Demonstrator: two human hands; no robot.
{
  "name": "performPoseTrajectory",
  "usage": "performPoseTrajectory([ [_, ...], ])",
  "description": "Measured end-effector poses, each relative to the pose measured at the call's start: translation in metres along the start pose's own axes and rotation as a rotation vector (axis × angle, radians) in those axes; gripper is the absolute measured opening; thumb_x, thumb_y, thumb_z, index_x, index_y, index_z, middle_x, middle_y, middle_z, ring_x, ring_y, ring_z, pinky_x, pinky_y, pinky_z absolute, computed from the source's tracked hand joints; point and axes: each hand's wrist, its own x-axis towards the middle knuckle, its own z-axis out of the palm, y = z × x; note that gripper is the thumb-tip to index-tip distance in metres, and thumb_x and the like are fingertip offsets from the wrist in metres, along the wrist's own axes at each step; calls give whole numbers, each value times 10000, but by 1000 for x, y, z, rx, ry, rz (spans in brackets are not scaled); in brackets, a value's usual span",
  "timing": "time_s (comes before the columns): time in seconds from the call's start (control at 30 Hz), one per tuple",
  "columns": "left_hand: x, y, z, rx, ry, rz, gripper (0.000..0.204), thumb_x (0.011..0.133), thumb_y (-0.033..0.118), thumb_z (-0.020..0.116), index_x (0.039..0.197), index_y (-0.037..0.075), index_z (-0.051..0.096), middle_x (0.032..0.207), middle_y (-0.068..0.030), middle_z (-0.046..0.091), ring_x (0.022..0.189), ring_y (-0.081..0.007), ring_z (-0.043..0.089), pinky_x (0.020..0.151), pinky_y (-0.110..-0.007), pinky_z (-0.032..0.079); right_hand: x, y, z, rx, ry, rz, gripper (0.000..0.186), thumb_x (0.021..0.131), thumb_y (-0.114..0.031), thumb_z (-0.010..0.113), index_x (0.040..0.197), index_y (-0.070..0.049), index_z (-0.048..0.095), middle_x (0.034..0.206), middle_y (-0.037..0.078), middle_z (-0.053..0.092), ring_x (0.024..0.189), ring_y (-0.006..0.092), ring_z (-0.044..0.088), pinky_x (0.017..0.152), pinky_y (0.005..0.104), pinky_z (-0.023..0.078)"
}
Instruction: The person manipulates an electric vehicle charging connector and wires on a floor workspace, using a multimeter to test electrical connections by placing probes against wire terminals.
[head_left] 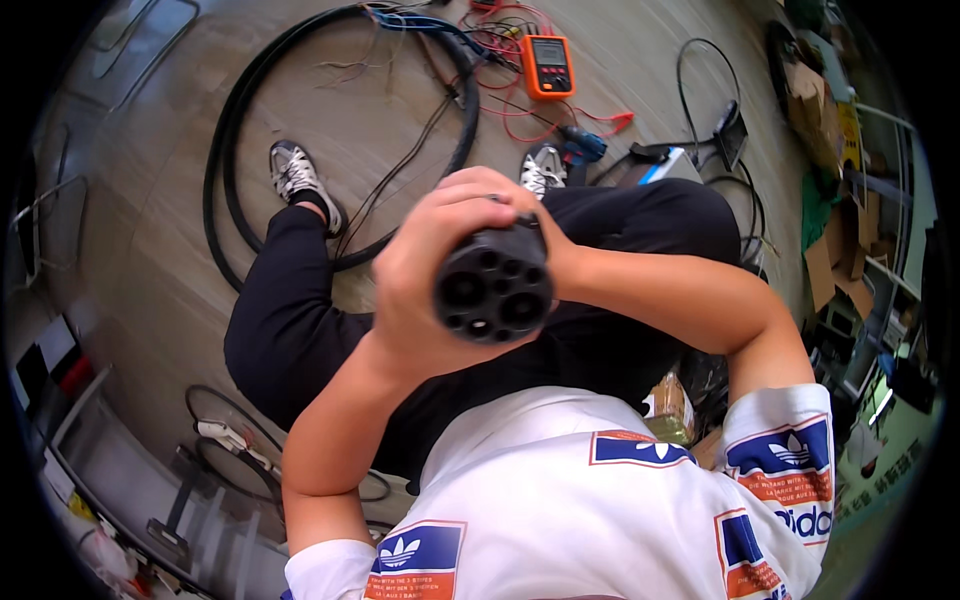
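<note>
A black round multi-hole connector [492,282] is held up close to me, its holed face turned toward the camera. My left hand [420,265] wraps around its left side and top, fingers closed on it. My right hand [550,250] grips the same connector from the right and behind; most of those fingers are hidden by it. Beyond my hands lies a large loop of thick black cable [230,130] on the floor, around my left shoe.
An orange handheld meter [547,66] with red leads and a blue drill [583,145] lie ahead. Cardboard [835,250] and black cables sit at the right; a metal ladder-like frame [175,475] and a cabled white device [220,432] at lower left.
</note>
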Motion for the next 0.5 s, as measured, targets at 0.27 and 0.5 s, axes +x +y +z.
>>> performPoseTrajectory([
  [0.27,0,-6,12,20,74,26,647,626,174,934,1171,30,615,1121,-150,676,1026,-276,698,900,-353,560,-15,5,-10,69,12,190,448,803,-138,764,1219,-54,621,1231,113,628,1159,268,625,997,355,486],
  [0.5,-3,-6,11,45,64,-26,665,620,174,939,1179,17,614,1132,-135,677,1018,-231,699,906,-321,558,-19,8,-10,-13,0,175,478,811,-164,764,1249,-61,604,1299,118,604,1219,278,593,1024,362,475],
])
